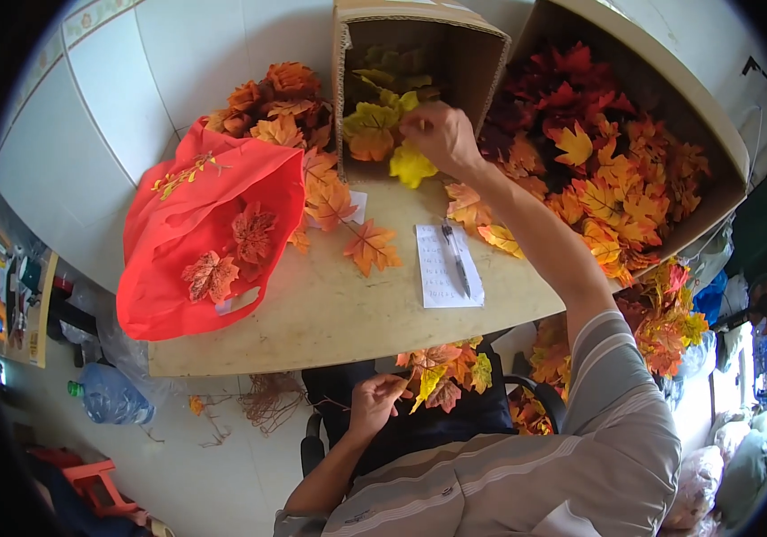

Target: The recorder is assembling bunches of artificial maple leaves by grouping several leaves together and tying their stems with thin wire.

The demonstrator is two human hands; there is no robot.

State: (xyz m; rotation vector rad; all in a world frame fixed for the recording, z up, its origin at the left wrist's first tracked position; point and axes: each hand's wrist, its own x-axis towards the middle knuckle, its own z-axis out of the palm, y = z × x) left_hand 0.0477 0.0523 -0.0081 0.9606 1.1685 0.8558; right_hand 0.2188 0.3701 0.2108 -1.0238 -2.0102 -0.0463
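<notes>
Right hand [437, 134]: arm stretched forward across the worktop [330, 313], fingers closed on a yellow leaf [412, 166] at the mouth of a small cardboard box [477, 54] lying on its side, yellow-green leaves inside.

Left hand [374, 403]: held low below the worktop's near edge, elbow bent, fingers pinched on the stem of a leaf bunch [444, 369] in orange, red and yellow.

Worktop: red bag [187, 224] with brown-red leaves on it, left; loose orange leaf [371, 246], centre; paper sheet [442, 286] with pen [457, 259] lying on it; large box of red and orange leaves [616, 161], right.
</notes>
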